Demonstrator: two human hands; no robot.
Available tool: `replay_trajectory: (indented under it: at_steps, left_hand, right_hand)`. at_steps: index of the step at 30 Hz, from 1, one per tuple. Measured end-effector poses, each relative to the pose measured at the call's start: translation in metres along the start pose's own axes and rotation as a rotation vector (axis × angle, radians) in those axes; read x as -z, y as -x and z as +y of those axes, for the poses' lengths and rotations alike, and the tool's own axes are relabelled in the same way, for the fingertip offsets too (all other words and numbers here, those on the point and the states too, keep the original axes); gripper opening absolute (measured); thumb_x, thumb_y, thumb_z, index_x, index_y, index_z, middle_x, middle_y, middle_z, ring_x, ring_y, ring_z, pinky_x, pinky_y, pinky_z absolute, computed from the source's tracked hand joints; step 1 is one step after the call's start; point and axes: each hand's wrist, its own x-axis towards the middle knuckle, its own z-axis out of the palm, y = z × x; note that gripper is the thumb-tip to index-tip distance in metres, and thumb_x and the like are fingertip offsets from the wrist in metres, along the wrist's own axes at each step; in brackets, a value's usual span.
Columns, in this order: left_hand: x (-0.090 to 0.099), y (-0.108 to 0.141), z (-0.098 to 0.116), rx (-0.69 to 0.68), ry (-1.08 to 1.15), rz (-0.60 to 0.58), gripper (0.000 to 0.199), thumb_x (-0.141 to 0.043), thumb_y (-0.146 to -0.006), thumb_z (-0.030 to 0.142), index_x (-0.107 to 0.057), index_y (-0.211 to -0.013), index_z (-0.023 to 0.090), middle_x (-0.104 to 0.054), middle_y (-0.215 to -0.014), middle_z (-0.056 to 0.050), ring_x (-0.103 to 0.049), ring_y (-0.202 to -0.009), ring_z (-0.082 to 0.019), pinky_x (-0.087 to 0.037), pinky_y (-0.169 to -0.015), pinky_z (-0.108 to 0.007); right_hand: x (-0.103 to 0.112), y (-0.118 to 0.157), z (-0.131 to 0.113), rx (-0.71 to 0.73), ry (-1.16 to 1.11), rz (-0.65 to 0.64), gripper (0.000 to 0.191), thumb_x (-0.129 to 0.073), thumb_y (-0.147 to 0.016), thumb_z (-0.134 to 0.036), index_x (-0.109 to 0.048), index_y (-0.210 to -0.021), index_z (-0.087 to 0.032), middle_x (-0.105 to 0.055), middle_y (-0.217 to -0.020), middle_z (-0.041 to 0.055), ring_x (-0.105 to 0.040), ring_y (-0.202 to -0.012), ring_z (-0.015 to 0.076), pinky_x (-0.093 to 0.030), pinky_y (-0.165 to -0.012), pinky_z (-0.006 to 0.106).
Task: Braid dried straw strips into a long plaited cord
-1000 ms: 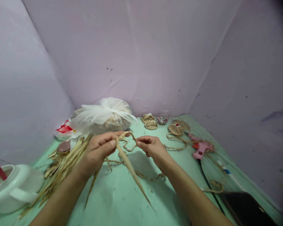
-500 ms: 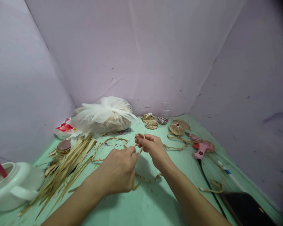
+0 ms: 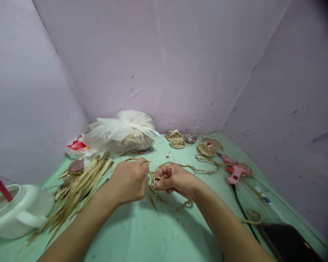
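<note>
A long braided fibre cord [image 3: 187, 166] winds over the green tabletop and up between my hands. My right hand [image 3: 175, 178] pinches a small loop of it between thumb and fingers, near the middle of the view. Just left of that, my left hand [image 3: 131, 178] is a closed fist, back of the hand upward, beside the cord; its fingertips and whatever they grip are hidden. A loose strip of fibre hangs down between the two hands.
Dry leaf strips [image 3: 82, 187], a white teapot [image 3: 30, 209] and a tied plastic bag [image 3: 123, 133] lie left. Coiled pieces [image 3: 177, 142] and beads [image 3: 190, 138] sit behind. A pink glue gun [image 3: 237, 173] and dark phone [image 3: 288, 240] are right.
My left hand has moved left and up, away from my right hand. My right hand has come lower and nearer with the loop, and more cord shows behind it.
</note>
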Motion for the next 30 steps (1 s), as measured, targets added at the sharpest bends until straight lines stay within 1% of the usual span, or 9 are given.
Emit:
replay_trajectory:
  at_steps: [3, 7, 10, 12, 14, 16, 19, 25, 30]
  left_hand:
    - [-0.004, 0.001, 0.001, -0.010, -0.004, 0.070, 0.015, -0.035, -0.076, 0.019, -0.050, -0.072, 0.017, -0.055, -0.079, -0.003, -0.052, -0.062, -0.015, -0.027, -0.048, -0.027]
    - [-0.010, 0.001, 0.002, 0.072, 0.013, 0.116, 0.017, -0.037, -0.077, 0.020, -0.053, -0.074, 0.017, -0.056, -0.081, -0.004, -0.053, -0.064, -0.015, -0.030, -0.050, -0.026]
    - [-0.012, -0.002, 0.003, 0.122, 0.074, 0.189, 0.020, -0.040, -0.077, 0.021, -0.057, -0.087, 0.018, -0.056, -0.096, -0.007, -0.054, -0.076, -0.018, -0.036, -0.059, -0.028]
    - [-0.013, -0.004, 0.005, 0.083, 0.128, 0.294, 0.025, -0.043, -0.075, 0.020, -0.057, -0.096, 0.019, -0.051, -0.109, -0.009, -0.050, -0.090, -0.021, -0.038, -0.071, -0.032]
    - [-0.015, -0.005, 0.009, 0.020, 0.203, 0.355, 0.022, -0.045, -0.075, 0.018, -0.060, -0.090, 0.020, -0.053, -0.104, -0.009, -0.048, -0.093, -0.021, -0.036, -0.076, -0.034]
    - [-0.019, -0.006, 0.015, -0.004, 0.275, 0.344, 0.019, -0.044, -0.075, 0.017, -0.062, -0.079, 0.020, -0.057, -0.085, -0.006, -0.050, -0.083, -0.018, -0.035, -0.076, -0.034]
    - [-0.023, -0.005, 0.024, 0.070, 0.289, 0.323, 0.020, -0.043, -0.075, 0.015, -0.063, -0.075, 0.019, -0.057, -0.070, -0.003, -0.051, -0.072, -0.016, -0.033, -0.077, -0.036]
    - [-0.020, -0.006, 0.037, 0.339, 0.102, 0.284, 0.024, -0.042, -0.076, 0.018, -0.065, -0.072, 0.017, -0.062, -0.067, -0.005, -0.055, -0.065, -0.018, -0.023, -0.089, -0.045]
    - [-0.010, -0.007, 0.036, 0.432, 0.105, 0.145, 0.028, -0.039, -0.077, 0.024, -0.066, -0.069, 0.019, -0.064, -0.068, -0.006, -0.057, -0.065, -0.020, -0.022, -0.089, -0.046]
  right_hand:
    - [-0.005, 0.000, 0.001, -0.049, 0.024, -0.006, 0.014, -0.063, -0.050, -0.017, -0.052, -0.058, -0.015, -0.046, -0.050, -0.0047, -0.036, -0.043, 0.0048, -0.024, -0.039, 0.019]
    - [-0.005, -0.001, 0.000, 0.012, 0.043, -0.014, 0.012, -0.061, -0.051, -0.017, -0.049, -0.054, -0.016, -0.043, -0.047, -0.0061, -0.032, -0.042, 0.0045, -0.020, -0.038, 0.019]
    - [-0.002, -0.006, 0.002, 0.043, 0.040, 0.142, 0.010, -0.059, -0.051, -0.016, -0.049, -0.051, -0.016, -0.043, -0.044, -0.0057, -0.033, -0.041, 0.0053, -0.019, -0.038, 0.020]
    - [-0.001, -0.010, 0.005, 0.049, 0.021, 0.271, 0.010, -0.059, -0.051, -0.017, -0.049, -0.050, -0.016, -0.045, -0.043, -0.0050, -0.035, -0.041, 0.0058, -0.020, -0.038, 0.020]
    - [-0.001, -0.015, 0.008, 0.055, 0.001, 0.338, 0.009, -0.059, -0.050, -0.015, -0.050, -0.049, -0.015, -0.046, -0.043, -0.0044, -0.036, -0.041, 0.0061, -0.021, -0.039, 0.021]
    - [-0.002, -0.019, 0.011, 0.071, -0.024, 0.358, 0.007, -0.056, -0.050, -0.013, -0.050, -0.049, -0.015, -0.046, -0.042, -0.0042, -0.036, -0.040, 0.0061, -0.022, -0.039, 0.021]
    - [-0.004, -0.021, 0.013, 0.124, -0.095, 0.344, 0.008, -0.058, -0.048, -0.012, -0.051, -0.051, -0.014, -0.046, -0.043, -0.0051, -0.035, -0.040, 0.0052, -0.024, -0.041, 0.021]
    - [-0.012, -0.022, 0.016, 0.224, -0.245, 0.262, 0.015, -0.065, -0.048, -0.015, -0.057, -0.060, -0.012, -0.050, -0.052, -0.0042, -0.041, -0.048, 0.0049, -0.030, -0.050, 0.020]
    - [-0.018, -0.024, 0.019, 0.267, -0.237, 0.285, 0.011, -0.063, -0.050, -0.014, -0.060, -0.061, -0.011, -0.054, -0.056, -0.0016, -0.043, -0.053, 0.0065, -0.032, -0.054, 0.021]
